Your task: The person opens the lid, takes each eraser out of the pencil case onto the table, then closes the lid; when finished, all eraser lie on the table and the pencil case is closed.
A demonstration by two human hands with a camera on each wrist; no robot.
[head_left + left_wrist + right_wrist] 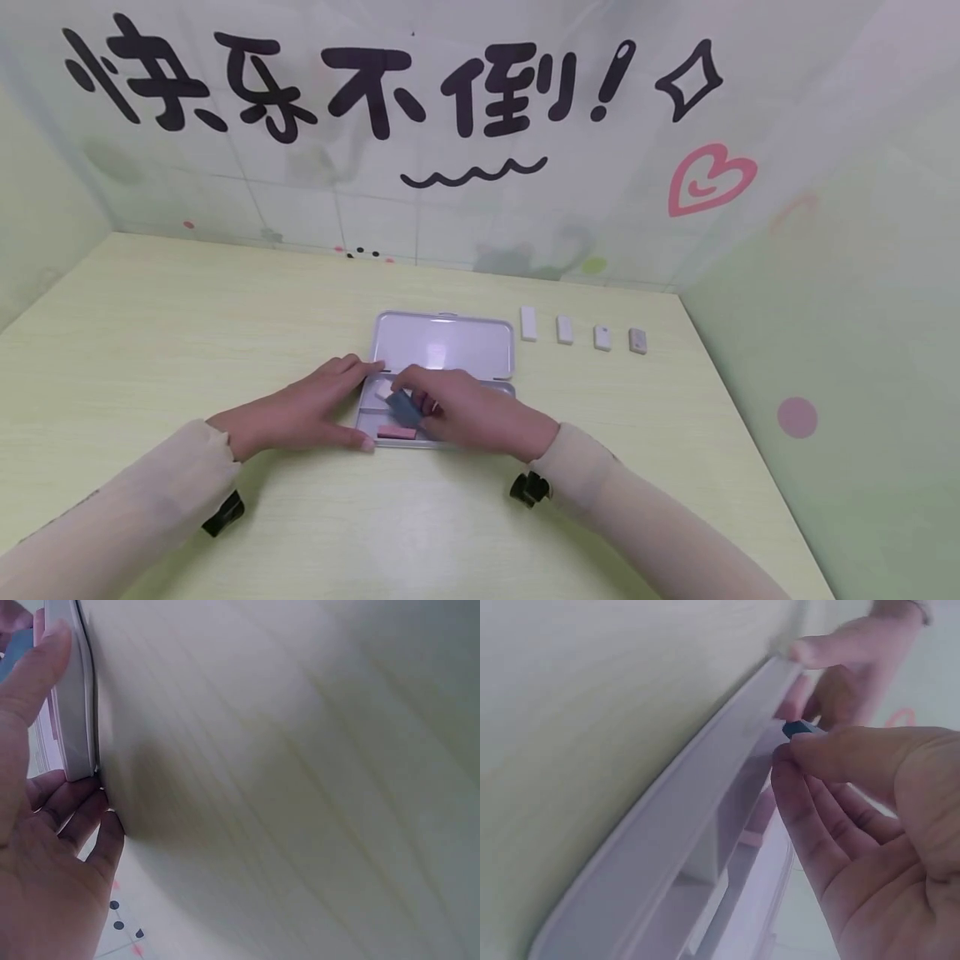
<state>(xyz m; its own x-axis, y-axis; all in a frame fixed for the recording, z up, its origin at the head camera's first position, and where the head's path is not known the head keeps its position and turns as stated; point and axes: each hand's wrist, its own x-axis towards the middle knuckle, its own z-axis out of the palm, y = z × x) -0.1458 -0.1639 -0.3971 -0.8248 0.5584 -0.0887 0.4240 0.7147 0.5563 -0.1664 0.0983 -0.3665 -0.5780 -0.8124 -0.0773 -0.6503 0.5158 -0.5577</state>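
A pale lilac tin pencil case (480, 342) lies open on the table, its lid laid back and its tray divided into compartments. My left hand (307, 410) holds the case's left end, thumb at the front wall and fingers around the rear side. Over the tray, my right hand (480, 414) pinches a blue eraser (403, 408) between thumb and fingers, holding it tilted. A pink eraser (396, 432) lies in the front left compartment. Behind the blue one, a white eraser (384, 389) shows in the back left compartment. The right hand hides the tray's right part.
Right of the lid, several small blocks stand in a row: a long white block (528, 323), shorter white ones (564, 329), and a greyish block (637, 341) at the end. A printed wall (480, 217) rises behind the table, with another wall (847, 350) on the right.
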